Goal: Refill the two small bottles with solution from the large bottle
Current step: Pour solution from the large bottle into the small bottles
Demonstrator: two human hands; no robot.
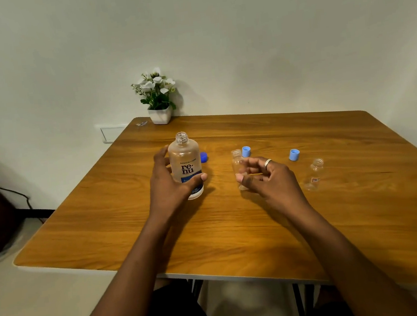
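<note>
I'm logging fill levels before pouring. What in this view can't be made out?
Head view, large bottle: liquid level hidden by frosted wall, label, left hand.
Dark blue cap: mostly behind the large bottle.
Right hand: blurred; grip on the nearer small bottle unclear.

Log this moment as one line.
left hand grips large bottle, uncapped, upright | right hand at centre small bottle, grip unclear | right small bottle open, untouched | no pouring yet
</note>
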